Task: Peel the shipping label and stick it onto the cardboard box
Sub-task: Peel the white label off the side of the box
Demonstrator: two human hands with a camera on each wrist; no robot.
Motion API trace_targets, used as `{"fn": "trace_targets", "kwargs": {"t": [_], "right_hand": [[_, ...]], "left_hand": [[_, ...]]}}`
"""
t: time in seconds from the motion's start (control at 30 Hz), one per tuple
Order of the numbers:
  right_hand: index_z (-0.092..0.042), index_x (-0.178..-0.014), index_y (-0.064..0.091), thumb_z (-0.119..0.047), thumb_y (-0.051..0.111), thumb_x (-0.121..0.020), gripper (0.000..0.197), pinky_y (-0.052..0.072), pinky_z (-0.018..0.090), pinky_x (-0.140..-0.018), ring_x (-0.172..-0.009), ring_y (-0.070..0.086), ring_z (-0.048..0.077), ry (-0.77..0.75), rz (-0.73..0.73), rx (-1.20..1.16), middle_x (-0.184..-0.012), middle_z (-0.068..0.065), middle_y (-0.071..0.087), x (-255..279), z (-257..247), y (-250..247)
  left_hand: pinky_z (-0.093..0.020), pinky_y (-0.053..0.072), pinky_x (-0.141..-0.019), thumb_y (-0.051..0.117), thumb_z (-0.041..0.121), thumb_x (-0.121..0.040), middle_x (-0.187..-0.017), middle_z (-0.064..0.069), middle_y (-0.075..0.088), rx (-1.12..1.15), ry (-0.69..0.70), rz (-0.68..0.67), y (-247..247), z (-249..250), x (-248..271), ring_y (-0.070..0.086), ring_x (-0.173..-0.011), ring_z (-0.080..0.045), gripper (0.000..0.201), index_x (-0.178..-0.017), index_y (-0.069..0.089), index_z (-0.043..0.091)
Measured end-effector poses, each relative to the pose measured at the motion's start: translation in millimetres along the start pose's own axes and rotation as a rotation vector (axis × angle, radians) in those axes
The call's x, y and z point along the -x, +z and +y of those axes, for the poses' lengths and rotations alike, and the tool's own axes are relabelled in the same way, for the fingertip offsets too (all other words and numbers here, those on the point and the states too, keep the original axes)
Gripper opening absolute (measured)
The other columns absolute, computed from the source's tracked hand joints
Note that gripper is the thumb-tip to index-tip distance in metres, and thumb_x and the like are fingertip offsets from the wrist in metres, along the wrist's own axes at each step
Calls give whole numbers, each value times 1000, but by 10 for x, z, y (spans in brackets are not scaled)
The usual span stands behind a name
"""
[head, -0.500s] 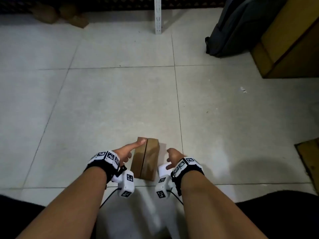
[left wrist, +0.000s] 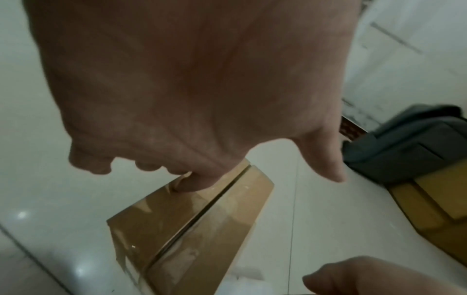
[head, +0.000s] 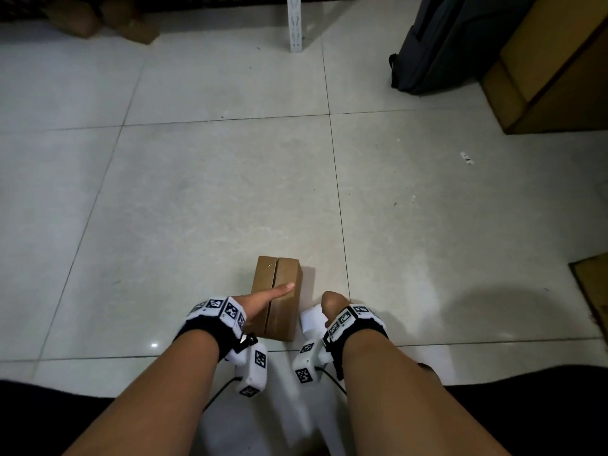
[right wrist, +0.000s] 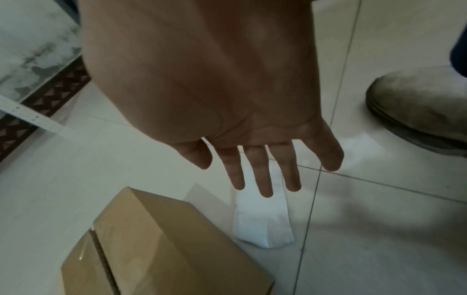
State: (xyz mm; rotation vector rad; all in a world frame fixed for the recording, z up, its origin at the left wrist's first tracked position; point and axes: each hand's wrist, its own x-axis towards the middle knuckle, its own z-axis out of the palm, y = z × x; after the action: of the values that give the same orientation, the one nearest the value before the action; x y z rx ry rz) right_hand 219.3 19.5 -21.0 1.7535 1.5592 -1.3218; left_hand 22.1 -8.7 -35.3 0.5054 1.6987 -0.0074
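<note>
Left hand (head: 263, 302) lies on the top of the cardboard box (head: 283, 311), thumb stretched across the taped centre seam; in the left wrist view the fingers (left wrist: 192, 183) bend down over the box's left edge, so the hand rests on the box, fingers partly bent, rather than clasping it; right hand (right wrist: 227, 99), just right of the box, is spread with straight fingers and holds nothing; its fingertips hover over the white shipping label (right wrist: 262, 221), whether they touch it cannot be told; the label lies on the tiled floor (head: 197, 192) directly beyond and below those fingertips, just beside the box's right side; a shoe (right wrist: 417, 111) stands to the right of the right hand; farther off, well beyond both hands, a dark backpack (head: 460, 41), large cardboard cartons (head: 552, 77) and a white perforated post (head: 297, 21).
</note>
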Motion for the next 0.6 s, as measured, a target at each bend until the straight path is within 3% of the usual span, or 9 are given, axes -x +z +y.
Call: {"fn": "trace_targets", "kwargs": {"t": [0.03, 0.13, 0.2, 0.27, 0.33, 0.4, 0.43, 0.5, 0.6], "right_hand": [[-23, -147, 40, -25, 54, -95, 54, 43, 34, -101, -135, 51, 30, 18, 18, 64, -150, 9, 47, 89, 10, -60], [-18, -137, 49, -26, 51, -95, 42, 47, 36, -99, -125, 57, 31, -25, 15, 229, -142, 9, 54, 66, 25, -31], [-19, -130, 50, -29, 55, -83, 48, 52, 43, -97, -113, 63, 32, -41, -51, 333, -136, 8, 59, -88, 45, 52], [-20, -134, 46, -29, 61, -79, 58, 51, 42, -101, -120, 62, 29, -20, -85, 268, -136, 4, 60, -335, 111, 106], [-9, -130, 53, -17, 51, -96, 35, 47, 35, -105, -128, 56, 27, -13, -130, -22, -140, 9, 55, -566, 120, 146], [-16, -96, 58, -11, 41, -103, 19, 51, 32, -94, -111, 57, 24, 5, -178, -417, -125, 11, 53, -642, 35, 178], [-21, -83, 53, -12, 43, -101, 23, 55, 33, -85, -97, 58, 23, 28, -198, -588, -115, 10, 54, -675, 5, 205], [-14, -81, 59, -10, 49, -95, 18, 51, 30, -60, -72, 59, 21, 108, -244, -882, -91, 7, 62, -629, -68, 256], [-4, -79, 62, -5, 50, -89, 16, 47, 22, -51, -61, 62, 23, 119, -221, -1106, -72, 11, 64, -634, -101, 334]], "left_hand": [[-58, 13, -121, 63, 98, -40, -169, -1, 6, -34, -5, 24, 14, -17, -65, 13, -154, -30, 128, -153, 27, 49], [-58, 5, -123, 62, 99, -39, -169, -1, -10, -52, 50, -3, 76, -14, -192, 1, -156, -29, 121, -148, 28, 57], [-57, 4, -123, 61, 99, -37, -169, 2, -12, -92, 45, -20, 90, -14, -183, -1, -156, -27, 118, -145, 30, 62], [-56, 6, -123, 61, 99, -37, -169, 4, -6, -83, 26, 4, 44, -170, -493, 2, -156, -25, 117, -144, 31, 62], [-54, 11, -123, 61, 100, -37, -169, 4, 7, -44, 12, 27, -23, -329, -835, 11, -155, -21, 119, -145, 33, 59], [-52, 14, -123, 60, 100, -39, -168, 2, 18, 25, 2, 63, -2, -309, -749, 22, -153, -21, 124, -150, 33, 51], [-50, 13, -123, 59, 98, -48, -167, -1, 22, 38, 1, 54, 32, -192, -482, 23, -153, -23, 122, -153, 32, 44], [-45, 8, -124, 48, 82, -80, -166, -8, 23, 61, 20, 12, 125, 110, 144, 18, -154, -26, 97, -158, 24, 30], [-38, 7, -123, 35, 60, -99, -166, -11, 20, 67, 78, 16, 145, 165, 205, 16, -154, -26, 76, -159, 19, 17]]}}
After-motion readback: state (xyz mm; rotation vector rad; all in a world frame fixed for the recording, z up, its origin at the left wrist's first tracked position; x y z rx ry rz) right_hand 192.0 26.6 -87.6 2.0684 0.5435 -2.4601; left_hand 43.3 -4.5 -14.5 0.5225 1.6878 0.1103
